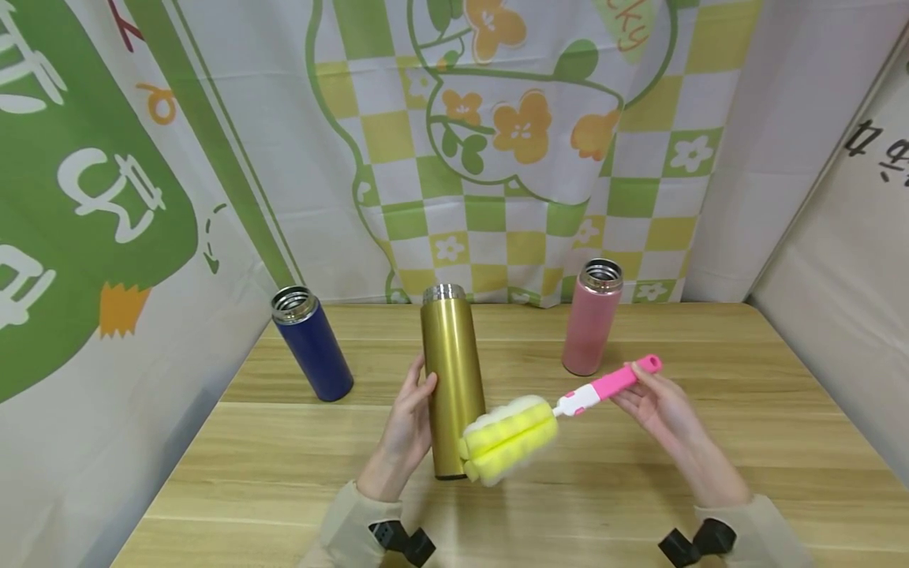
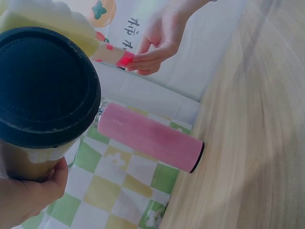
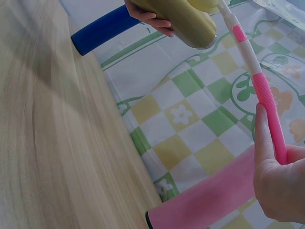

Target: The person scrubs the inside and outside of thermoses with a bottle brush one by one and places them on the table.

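Note:
In the head view my left hand (image 1: pixel 409 418) grips a gold thermos bottle (image 1: pixel 452 371) around its left side, holding it nearly upright. The left wrist view looks at the bottle's dark round base (image 2: pixel 45 88), so it is off the table. My right hand (image 1: pixel 667 410) pinches the pink handle (image 1: pixel 618 383) of a bottle brush whose yellow and white sponge head (image 1: pixel 513 439) points left. That sponge overlaps the lower right of the gold bottle in the head view; whether they touch, I cannot tell. In the right wrist view, thumb and fingers of the right hand (image 3: pixel 281 186) close round the handle.
A dark blue bottle (image 1: pixel 312 347) without a lid stands at the left of the wooden table (image 1: pixel 284 481). Toward the back right stands a pink bottle (image 1: pixel 592 319), also open at the top. Behind the table hangs a printed cloth (image 1: pixel 398 142); more cloth covers both sides.

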The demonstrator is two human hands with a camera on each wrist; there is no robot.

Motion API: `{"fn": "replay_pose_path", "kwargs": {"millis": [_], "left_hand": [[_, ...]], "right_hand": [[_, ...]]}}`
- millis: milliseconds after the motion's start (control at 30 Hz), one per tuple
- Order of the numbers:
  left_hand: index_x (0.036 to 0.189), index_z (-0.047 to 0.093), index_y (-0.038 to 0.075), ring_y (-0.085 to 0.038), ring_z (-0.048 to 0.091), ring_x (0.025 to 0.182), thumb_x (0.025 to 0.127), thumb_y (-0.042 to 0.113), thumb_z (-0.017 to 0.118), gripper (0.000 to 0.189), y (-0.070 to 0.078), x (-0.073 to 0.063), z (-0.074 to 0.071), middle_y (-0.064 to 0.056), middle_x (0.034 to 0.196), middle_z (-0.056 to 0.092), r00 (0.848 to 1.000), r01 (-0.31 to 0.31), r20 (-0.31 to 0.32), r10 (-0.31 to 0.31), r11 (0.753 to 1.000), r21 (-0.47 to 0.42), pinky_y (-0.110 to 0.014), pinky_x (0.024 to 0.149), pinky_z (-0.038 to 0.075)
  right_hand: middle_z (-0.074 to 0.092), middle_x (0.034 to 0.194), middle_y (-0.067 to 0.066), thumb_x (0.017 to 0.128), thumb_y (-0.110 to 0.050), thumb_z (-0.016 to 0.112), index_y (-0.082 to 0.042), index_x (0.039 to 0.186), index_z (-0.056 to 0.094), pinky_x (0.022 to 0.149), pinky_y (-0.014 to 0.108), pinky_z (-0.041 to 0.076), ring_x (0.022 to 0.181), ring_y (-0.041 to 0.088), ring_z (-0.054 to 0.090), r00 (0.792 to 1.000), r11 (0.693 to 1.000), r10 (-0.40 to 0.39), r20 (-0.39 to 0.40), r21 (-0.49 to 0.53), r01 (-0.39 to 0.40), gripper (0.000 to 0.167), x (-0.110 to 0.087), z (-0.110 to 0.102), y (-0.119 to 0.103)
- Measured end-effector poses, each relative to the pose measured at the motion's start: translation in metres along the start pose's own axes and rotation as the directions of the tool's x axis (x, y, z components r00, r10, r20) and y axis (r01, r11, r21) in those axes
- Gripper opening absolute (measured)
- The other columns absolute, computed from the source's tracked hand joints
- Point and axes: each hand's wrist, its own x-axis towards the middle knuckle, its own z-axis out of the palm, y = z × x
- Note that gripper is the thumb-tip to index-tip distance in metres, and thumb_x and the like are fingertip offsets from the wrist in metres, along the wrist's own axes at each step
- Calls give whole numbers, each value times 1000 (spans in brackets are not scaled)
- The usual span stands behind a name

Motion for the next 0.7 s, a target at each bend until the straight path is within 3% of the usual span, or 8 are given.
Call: {"fn": "replay_pose_path", "kwargs": {"millis": [267, 700], "left_hand": [[135, 20, 20, -13, 52, 100, 96, 10, 29, 41, -3, -1, 0, 0, 115, 49, 1000, 0, 17, 1, 1000, -4, -28, 87, 40], [137, 14, 16, -12, 51, 100, 94, 7, 27, 46, -5, -5, 1, -2, 119, 47, 999, 31, 33, -32, 999, 31, -28, 87, 40]], "right_hand": [[63, 90, 17, 94, -8, 36, 0, 90, 59, 81, 31, 48, 87, 25, 62, 998, 1000, -2, -61, -2, 2, 24, 6, 7, -3], [62, 90, 19, 93, -7, 40, 1, 91, 56, 79, 31, 48, 87, 27, 62, 990, 993, -24, -136, 108, 39, 18, 20, 15, -8]]}}
